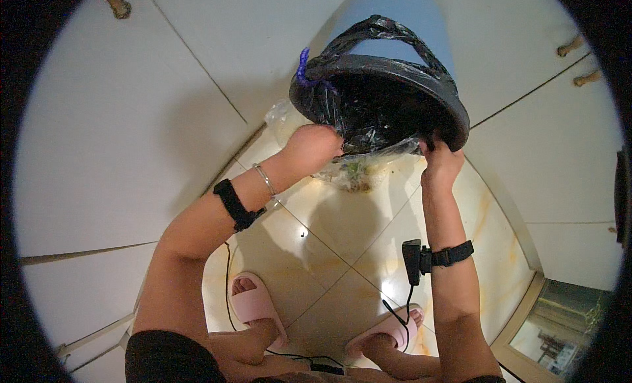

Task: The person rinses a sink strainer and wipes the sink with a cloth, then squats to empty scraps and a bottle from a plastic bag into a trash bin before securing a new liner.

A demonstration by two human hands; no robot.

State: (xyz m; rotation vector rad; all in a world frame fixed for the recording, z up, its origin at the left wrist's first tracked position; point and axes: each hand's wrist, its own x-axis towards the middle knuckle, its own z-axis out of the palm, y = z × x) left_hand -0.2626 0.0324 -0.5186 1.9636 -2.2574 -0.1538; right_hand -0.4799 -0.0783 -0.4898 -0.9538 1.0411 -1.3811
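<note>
A blue trash bin (395, 8) with a black rim leans with its mouth towards me, lined with a black plastic bag (375, 111). The bag's handle loop lies over the outside of the bin, and a purple tie (303, 67) hangs at the rim's left. My left hand (317, 145) is closed on the bag's edge at the lower left of the mouth. My right hand (442, 158) grips the lower right of the rim, with clear plastic by its fingers. Below the mouth, between my hands, a clear plastic bag (358, 178) holds scraps, some green.
White cabinet doors (98, 136) with knobs stand at both sides. Pink slippers (254, 304) are on my feet on the tiled floor (345, 225). A black cable (228, 284) runs beside them. A framed glass panel (553, 324) is at the lower right.
</note>
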